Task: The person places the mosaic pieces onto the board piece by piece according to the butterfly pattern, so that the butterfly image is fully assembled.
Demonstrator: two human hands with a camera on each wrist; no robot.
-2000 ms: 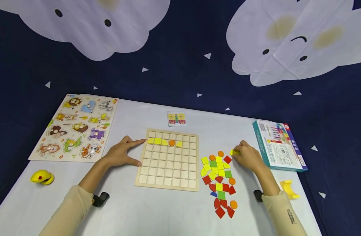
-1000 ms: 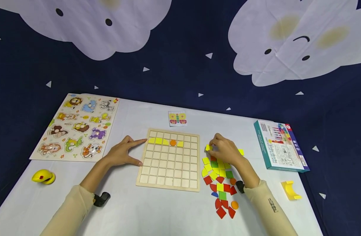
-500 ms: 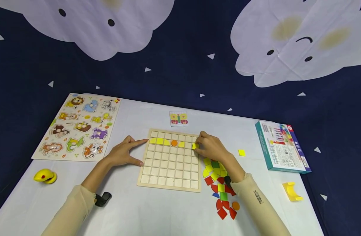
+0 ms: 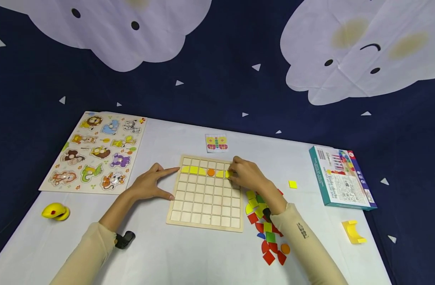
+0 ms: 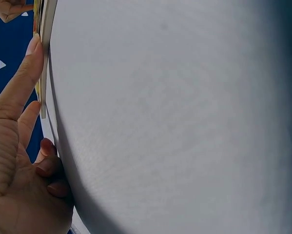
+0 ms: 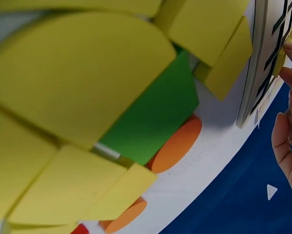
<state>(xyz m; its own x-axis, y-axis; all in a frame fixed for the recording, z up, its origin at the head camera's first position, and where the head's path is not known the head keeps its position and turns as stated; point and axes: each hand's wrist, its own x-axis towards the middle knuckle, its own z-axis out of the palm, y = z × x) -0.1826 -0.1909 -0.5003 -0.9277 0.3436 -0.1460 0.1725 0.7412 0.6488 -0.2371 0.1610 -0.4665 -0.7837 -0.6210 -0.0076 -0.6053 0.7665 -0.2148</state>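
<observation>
A wooden grid board (image 4: 203,206) lies mid-table. In its second row sit several yellow pieces (image 4: 193,170) and an orange disc (image 4: 211,172). My left hand (image 4: 148,184) touches the board's left edge with outstretched index finger and thumb; the left wrist view shows the thumb against the board's side (image 5: 47,53). My right hand (image 4: 246,174) pinches a yellow square tile (image 4: 227,174) at the sixth cell of that row, also visible in the right wrist view as a yellow tile (image 6: 279,62) between finger and thumb. Whether the tile is seated is unclear.
Right of the board, loose coloured pieces (image 4: 269,258) lie partly under my right forearm. A single yellow square (image 4: 292,184) lies apart. Around are a butterfly picture card (image 4: 216,143), an animal puzzle (image 4: 96,154), a box (image 4: 342,178), a yellow toy (image 4: 55,211) and a yellow curved piece (image 4: 353,232).
My right hand has carried a yellow square tile leftward from beside the loose pieces onto the board, leaving another yellow square on the table. My left hand has stayed at the board's edge.
</observation>
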